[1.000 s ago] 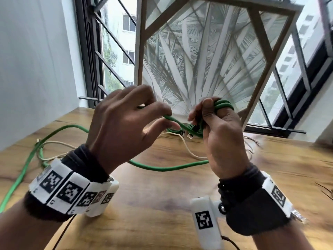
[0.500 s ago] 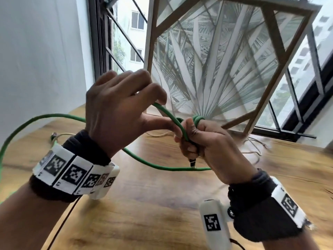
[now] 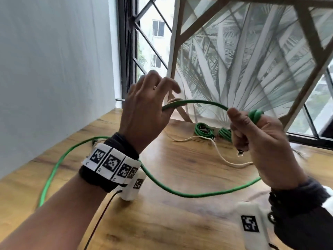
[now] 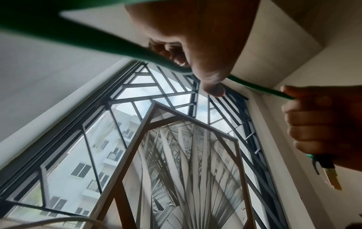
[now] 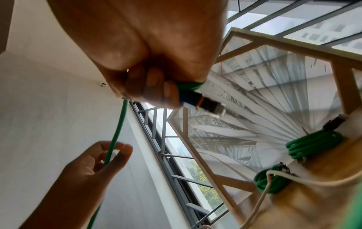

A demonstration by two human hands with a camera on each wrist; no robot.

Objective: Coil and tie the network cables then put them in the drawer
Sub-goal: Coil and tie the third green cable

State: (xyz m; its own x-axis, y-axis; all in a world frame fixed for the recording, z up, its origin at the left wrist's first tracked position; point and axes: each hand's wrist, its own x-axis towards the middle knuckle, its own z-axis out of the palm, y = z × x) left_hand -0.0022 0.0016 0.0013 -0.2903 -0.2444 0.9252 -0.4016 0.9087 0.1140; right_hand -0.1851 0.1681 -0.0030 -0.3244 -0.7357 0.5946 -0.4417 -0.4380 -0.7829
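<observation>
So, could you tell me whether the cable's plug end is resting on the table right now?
No, the plug sticks out of the right hand, held up off the table.

The left hand (image 3: pixel 144 112) and right hand (image 3: pixel 259 141) are raised side by side above the brown wooden table (image 3: pixel 180 222), and the long green network cable (image 3: pixel 198 102) arches between them, its plug end (image 3: pixel 240 153) hanging below the right fist. From the left hand the cable drops behind the wrist, one run sagging under both hands toward the right wrist, another trailing left of the left forearm. Beyond the right hand two coiled green cable bundles (image 3: pixel 203 129) lie on the table before the wood-framed palm-leaf picture (image 3: pixel 243 60), with a cream cord (image 3: pixel 218 152) just nearer.
</observation>
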